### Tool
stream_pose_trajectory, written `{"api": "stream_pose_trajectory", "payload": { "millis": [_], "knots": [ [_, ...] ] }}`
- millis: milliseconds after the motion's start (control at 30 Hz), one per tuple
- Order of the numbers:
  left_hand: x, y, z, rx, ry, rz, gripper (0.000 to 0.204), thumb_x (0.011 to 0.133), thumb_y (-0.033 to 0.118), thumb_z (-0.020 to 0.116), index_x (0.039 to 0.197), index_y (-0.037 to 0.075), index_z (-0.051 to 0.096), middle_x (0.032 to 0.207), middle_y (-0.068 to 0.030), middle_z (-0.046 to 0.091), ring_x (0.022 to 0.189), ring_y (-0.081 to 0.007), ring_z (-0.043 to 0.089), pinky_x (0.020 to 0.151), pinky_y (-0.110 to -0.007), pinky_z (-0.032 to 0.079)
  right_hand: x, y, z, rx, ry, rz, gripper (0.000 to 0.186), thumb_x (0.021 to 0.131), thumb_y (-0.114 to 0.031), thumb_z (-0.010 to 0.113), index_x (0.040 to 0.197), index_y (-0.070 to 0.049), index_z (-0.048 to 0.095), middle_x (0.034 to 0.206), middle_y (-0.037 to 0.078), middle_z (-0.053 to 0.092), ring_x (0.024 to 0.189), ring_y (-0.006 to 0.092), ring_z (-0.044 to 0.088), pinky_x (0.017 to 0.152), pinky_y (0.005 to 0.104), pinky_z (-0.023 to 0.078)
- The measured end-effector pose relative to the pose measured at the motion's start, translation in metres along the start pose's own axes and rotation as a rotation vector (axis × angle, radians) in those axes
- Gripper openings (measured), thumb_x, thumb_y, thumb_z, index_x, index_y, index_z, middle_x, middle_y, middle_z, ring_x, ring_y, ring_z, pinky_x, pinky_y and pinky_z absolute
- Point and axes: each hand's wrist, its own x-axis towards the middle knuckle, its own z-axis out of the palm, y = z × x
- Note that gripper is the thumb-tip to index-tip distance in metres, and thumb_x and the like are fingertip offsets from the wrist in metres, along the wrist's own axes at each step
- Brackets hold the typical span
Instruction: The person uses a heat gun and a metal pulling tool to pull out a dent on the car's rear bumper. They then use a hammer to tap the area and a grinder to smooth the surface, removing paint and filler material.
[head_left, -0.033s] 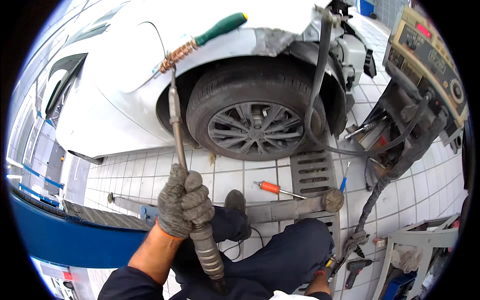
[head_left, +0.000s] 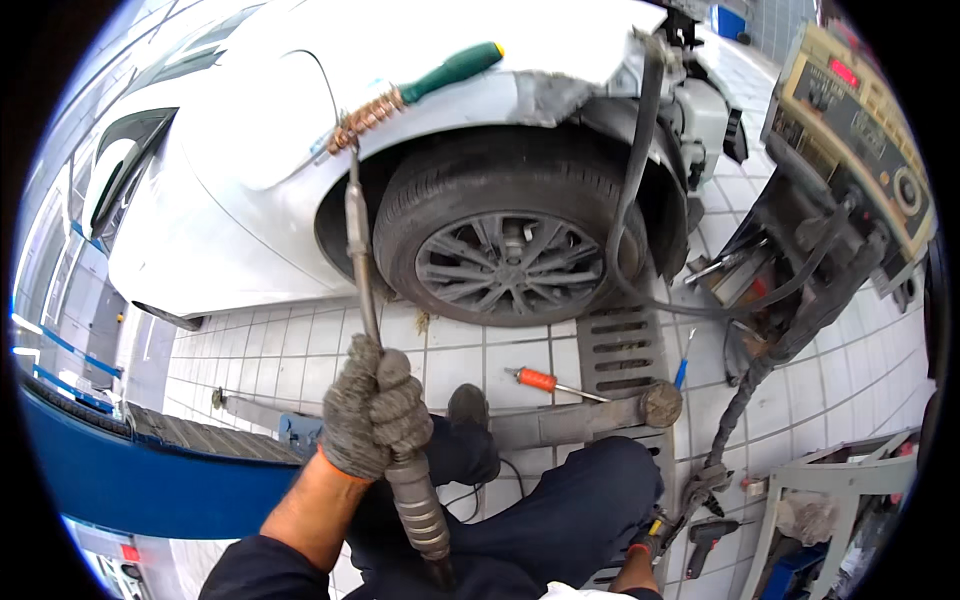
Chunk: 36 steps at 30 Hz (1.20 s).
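My left hand (head_left: pixel 372 412), in a grey knit glove, is closed round the shaft of a slide hammer (head_left: pixel 420 515) at the lower middle. Its thick ribbed body rests towards my lap. The slim rod runs up to a row of copper-coloured pull rings (head_left: pixel 367 118) on the white fender (head_left: pixel 240 150). A green-handled bar (head_left: pixel 455 72) passes through the rings, and the slide hammer's tip meets them. At the lower right my gloved right hand (head_left: pixel 645 545) is curled beside the end of a thick wrapped cable (head_left: pixel 745 405). What it holds is too small to make out.
A wheel (head_left: pixel 510 265) stands in front of me. At right are a welding machine (head_left: pixel 850 130) with a hanging hose (head_left: pixel 640 150) and a grey cart (head_left: pixel 820 480). An orange-handled tool (head_left: pixel 538 380), a blue-handled screwdriver (head_left: pixel 682 372) and a cordless drill (head_left: pixel 708 545) lie near a lift arm (head_left: pixel 560 425).
The view has shifted slightly. My left hand, the slide hammer and the green-handled bar sit a little further right and lower. The grip has not changed.
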Motion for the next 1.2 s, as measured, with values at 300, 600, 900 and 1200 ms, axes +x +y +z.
{"api": "stream_pose_trajectory", "payload": {
  "millis": [300,600,900,1200],
  "knots": [
    [0.026,-0.027,-0.021,-0.093,-0.007,-0.022,0.045,0.102,0.057,0.051,0.084,0.016,0.055,0.057,0.0043,0.041,0.043,-0.0124,0.041,0.041,-0.029,0.037,-0.142,-0.387,-0.113,-0.087,0.126,-0.971,0.029,0.092,-0.020,0.066,0.110,0.001,0.058,0.086,0.012,0.061,0.069,0.0183,0.056,0.061,0.0354,0.047],
    [0.040,-0.047,-0.022,-0.154,0.050,-0.028,0.044,0.105,0.050,0.049,0.096,0.009,0.063,0.066,0.0025,0.053,0.054,-0.0101,0.050,0.049,-0.025,0.041,-0.491,-0.719,-0.141,-0.031,0.011,-2.114,0.038,0.100,-0.033,0.055,0.121,-0.002,0.066,0.089,0.006,0.066,0.078,0.0164,0.059,0.070,0.0340,0.048],
    [0.037,-0.040,-0.036,0.180,-0.022,0.082,0.032,0.106,0.038,0.053,0.097,0.009,0.063,0.075,0.0018,0.057,0.062,-0.0081,0.052,0.053,-0.023,0.041,-0.558,-0.854,-0.068,-0.809,0.340,-2.710,0.048,0.096,-0.027,0.068,0.142,-0.019,0.058,0.083,0.009,0.069,0.069,0.0198,0.068,0.063,0.0344,0.058],
    [0.029,-0.055,-0.049,0.089,-0.132,-0.088,0.033,0.106,0.015,0.052,0.135,-0.003,0.051,0.120,-0.0111,0.067,0.106,-0.0169,0.066,0.097,-0.029,0.054,-0.563,-0.857,-0.042,-1.010,0.467,-2.788,0.063,0.085,-0.023,0.077,0.145,-0.020,0.055,0.077,0.004,0.063,0.067,0.0196,0.063,0.060,0.0347,0.055]
  ]
}}
